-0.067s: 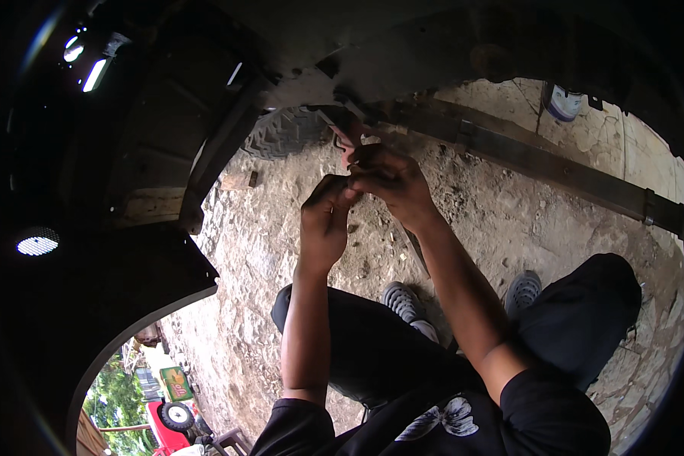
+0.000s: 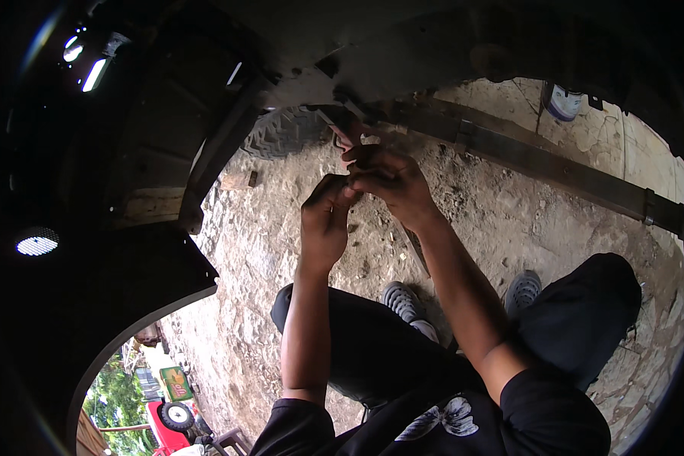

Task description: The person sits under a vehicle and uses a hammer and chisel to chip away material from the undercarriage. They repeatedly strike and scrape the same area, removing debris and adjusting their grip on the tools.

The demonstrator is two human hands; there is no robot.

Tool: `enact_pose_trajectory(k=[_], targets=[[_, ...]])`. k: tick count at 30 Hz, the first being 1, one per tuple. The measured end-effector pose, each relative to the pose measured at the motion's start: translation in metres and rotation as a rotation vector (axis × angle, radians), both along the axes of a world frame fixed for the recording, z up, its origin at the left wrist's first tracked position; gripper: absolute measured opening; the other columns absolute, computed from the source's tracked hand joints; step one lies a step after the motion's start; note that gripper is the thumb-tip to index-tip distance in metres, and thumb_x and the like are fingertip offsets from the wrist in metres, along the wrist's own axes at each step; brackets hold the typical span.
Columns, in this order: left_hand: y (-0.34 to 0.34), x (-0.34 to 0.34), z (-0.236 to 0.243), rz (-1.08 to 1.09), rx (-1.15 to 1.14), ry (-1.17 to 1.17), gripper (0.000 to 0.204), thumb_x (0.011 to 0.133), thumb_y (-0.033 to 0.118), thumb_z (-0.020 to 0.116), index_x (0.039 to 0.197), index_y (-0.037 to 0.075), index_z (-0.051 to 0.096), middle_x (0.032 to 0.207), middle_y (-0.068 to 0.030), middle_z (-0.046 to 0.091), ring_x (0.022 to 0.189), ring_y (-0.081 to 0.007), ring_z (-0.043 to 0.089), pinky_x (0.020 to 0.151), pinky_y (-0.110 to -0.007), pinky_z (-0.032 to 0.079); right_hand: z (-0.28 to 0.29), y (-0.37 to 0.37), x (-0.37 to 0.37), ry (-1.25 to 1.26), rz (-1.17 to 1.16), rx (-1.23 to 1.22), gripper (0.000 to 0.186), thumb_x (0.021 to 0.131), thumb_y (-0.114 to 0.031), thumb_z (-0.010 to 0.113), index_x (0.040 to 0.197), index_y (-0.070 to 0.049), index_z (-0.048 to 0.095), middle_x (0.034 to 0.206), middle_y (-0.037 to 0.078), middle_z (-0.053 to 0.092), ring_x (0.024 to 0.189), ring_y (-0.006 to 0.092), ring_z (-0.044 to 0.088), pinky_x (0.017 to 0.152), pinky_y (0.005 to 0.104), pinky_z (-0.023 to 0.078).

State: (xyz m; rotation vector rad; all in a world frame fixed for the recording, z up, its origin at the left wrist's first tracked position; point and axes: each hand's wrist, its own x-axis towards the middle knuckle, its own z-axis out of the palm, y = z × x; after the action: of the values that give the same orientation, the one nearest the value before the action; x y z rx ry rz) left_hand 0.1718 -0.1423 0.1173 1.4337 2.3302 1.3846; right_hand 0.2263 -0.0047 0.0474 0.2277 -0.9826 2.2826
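Note:
Both my hands are raised to the dark underside of a vehicle. My right hand is closed around a flat grey metal tool that points up and left to the underbody; one finger stretches up along it. My left hand is just below and to the left, its fingertips pinched against the right hand's fingers. What the left fingers hold is hidden. A long rusty leaf spring runs right from where the hands meet.
A tyre stands behind the hands on rough stony ground. A white container sits at the far right. My legs and grey shoes are below. A dark wheel arch fills the left, and a red vehicle shows beyond it.

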Motion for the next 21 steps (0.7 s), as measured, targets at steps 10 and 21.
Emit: enact_pose_trajectory(k=[10,21], targets=[[0.013,-0.014,-0.018,0.15,-0.033,0.043,0.016,0.1,0.015,0.069,0.106,0.001,0.075,0.089,-0.0068,0.07,0.078,-0.0133,0.065,0.068,-0.028,0.05,-0.024,0.032,-0.015,-0.228,-0.163,-0.152,0.025,0.095,-0.018,0.075,0.112,-0.001,0.071,0.102,0.008,0.076,0.085,0.0118,0.071,0.07,0.0255,0.056],[0.013,-0.013,-0.016,0.081,-0.053,-0.096,0.018,0.095,0.009,0.074,0.111,0.002,0.075,0.101,-0.01,0.074,0.088,-0.0158,0.073,0.076,-0.027,0.054,-0.083,0.125,-0.085,-0.578,-0.965,0.561,0.025,0.089,-0.035,0.079,0.094,-0.011,0.08,0.075,0.002,0.073,0.064,0.0115,0.066,0.062,0.0297,0.051]])
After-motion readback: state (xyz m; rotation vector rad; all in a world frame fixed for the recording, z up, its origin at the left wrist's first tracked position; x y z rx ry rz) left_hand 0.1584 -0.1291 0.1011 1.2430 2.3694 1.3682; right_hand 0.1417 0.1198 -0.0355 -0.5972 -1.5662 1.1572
